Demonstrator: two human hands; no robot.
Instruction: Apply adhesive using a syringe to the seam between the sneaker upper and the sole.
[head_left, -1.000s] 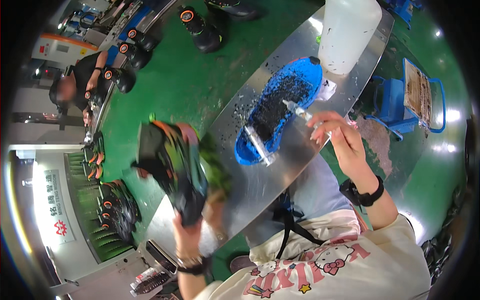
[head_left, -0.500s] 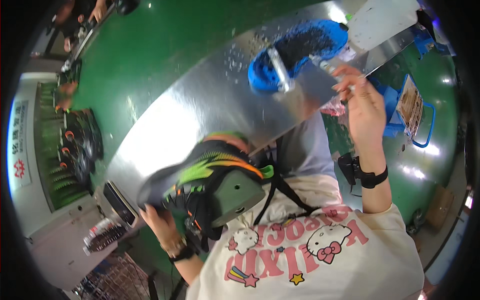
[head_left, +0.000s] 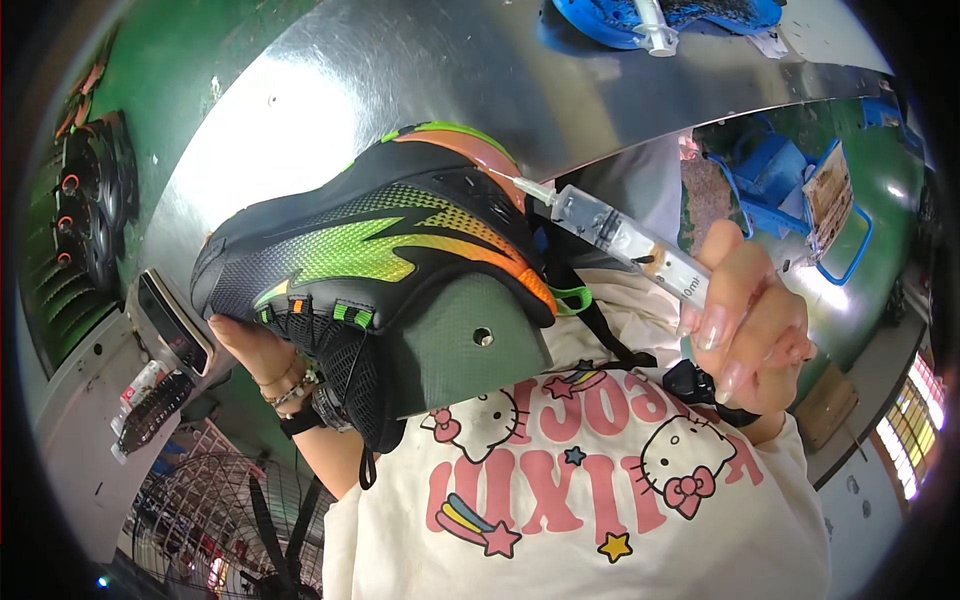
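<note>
A black, green and orange sports shoe (head_left: 370, 240) lies tilted on its side in front of my chest. A dark green shoe last (head_left: 450, 340) with a round hole fills its opening. My left hand (head_left: 250, 350) grips the shoe near the toe from below, with most of its fingers hidden behind it. My right hand (head_left: 750, 310) is closed around a clear syringe (head_left: 610, 230) that holds dark bits. Its thin needle points at the orange sole edge by the heel; I cannot tell whether the tip touches.
A metal table (head_left: 420, 60) curves across the top. On it, a blue tray (head_left: 600, 25) carries another clear syringe (head_left: 655, 25). Blue frames (head_left: 790, 190) stand at right. A phone-like device (head_left: 175, 320) and a fan (head_left: 240, 520) are at left. More shoes (head_left: 95, 190) sit far left.
The right hand has brought the syringe from beside the blue tray down to the shoe's heel. The shoe appears larger and higher in view, and the tray has shifted toward the top edge.
</note>
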